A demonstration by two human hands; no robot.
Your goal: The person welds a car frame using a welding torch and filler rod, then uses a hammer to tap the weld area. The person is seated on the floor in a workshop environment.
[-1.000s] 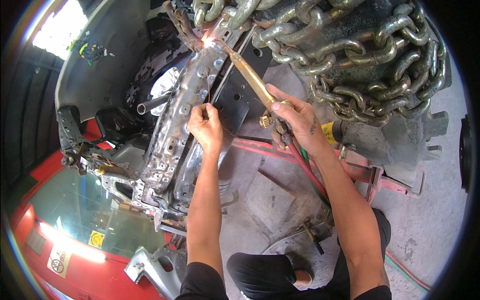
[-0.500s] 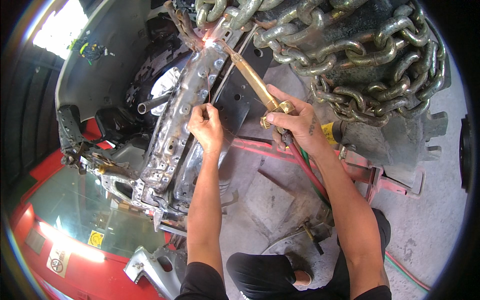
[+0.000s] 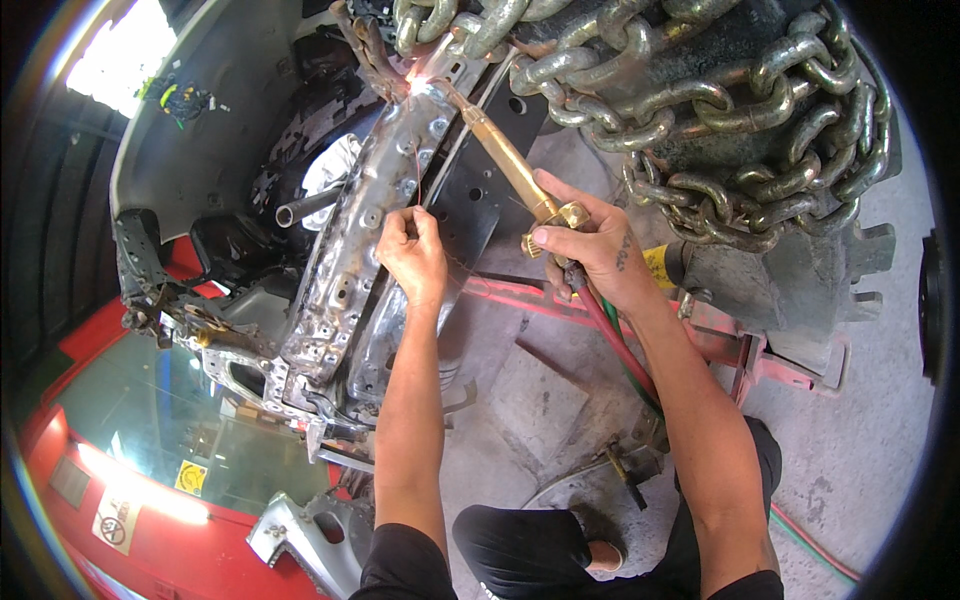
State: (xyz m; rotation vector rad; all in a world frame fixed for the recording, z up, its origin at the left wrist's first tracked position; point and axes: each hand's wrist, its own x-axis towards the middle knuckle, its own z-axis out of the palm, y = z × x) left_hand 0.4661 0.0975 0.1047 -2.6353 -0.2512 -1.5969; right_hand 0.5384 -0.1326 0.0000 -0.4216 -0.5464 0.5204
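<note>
My right hand [image 3: 598,245] is closed around the valve end of a brass gas torch [image 3: 510,163]. Its tip points up and left at a bright glowing spot [image 3: 418,86] on a long grey metal car-body beam [image 3: 385,180]. Red and green hoses [image 3: 625,355] trail from the torch below my right wrist. Between the fingertips of my left hand [image 3: 412,250], a thin filler wire [image 3: 419,175] is pinched, running up along the beam toward the glow. Rusty metal prongs [image 3: 366,48] stand right beside the glowing spot.
Heavy chains [image 3: 690,100] wrap a dark steel post at the upper right. A red metal frame [image 3: 710,345] crosses below it. At lower left is a red car body [image 3: 250,560] with a windscreen [image 3: 200,420]. A loose grey panel [image 3: 310,540] lies near my left elbow.
Almost nothing differs. The glow at the torch tip looks slightly brighter, and both hands keep their places.
</note>
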